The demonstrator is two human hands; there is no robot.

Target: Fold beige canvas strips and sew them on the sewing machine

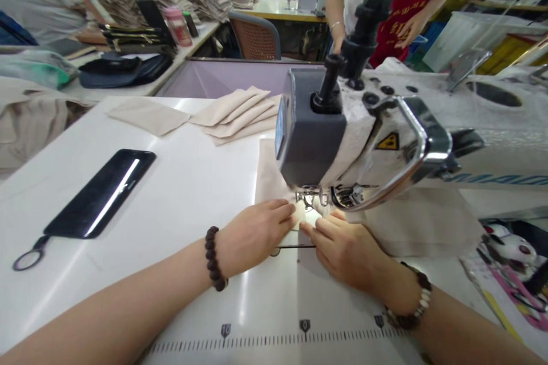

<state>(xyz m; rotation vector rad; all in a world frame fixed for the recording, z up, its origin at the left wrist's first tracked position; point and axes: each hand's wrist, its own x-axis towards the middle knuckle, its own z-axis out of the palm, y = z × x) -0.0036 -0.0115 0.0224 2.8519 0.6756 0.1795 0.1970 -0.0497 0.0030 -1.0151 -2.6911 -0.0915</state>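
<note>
A beige fabric piece (269, 168) lies under the head of a sewing machine (317, 137), beside the lit needle area. My left hand (257, 234) rests on the near end of that piece, fingers stretched out flat, left of the presser foot (308, 201). Just right of the needle, my right hand (349, 248) is closed with its index finger pointing left, and fabric shows at its fingertips. Its thumb and the edge it pinches are partly hidden. More beige cloth (423, 219) spreads under the machine arm, behind my right hand.
A black phone (100, 194) with a ring strap lies on the white table at left. Folded beige pieces (240, 114) sit behind the machine head. A ruler scale (274, 342) runs along the near edge. A person in a red apron (396, 23) stands beyond the machine.
</note>
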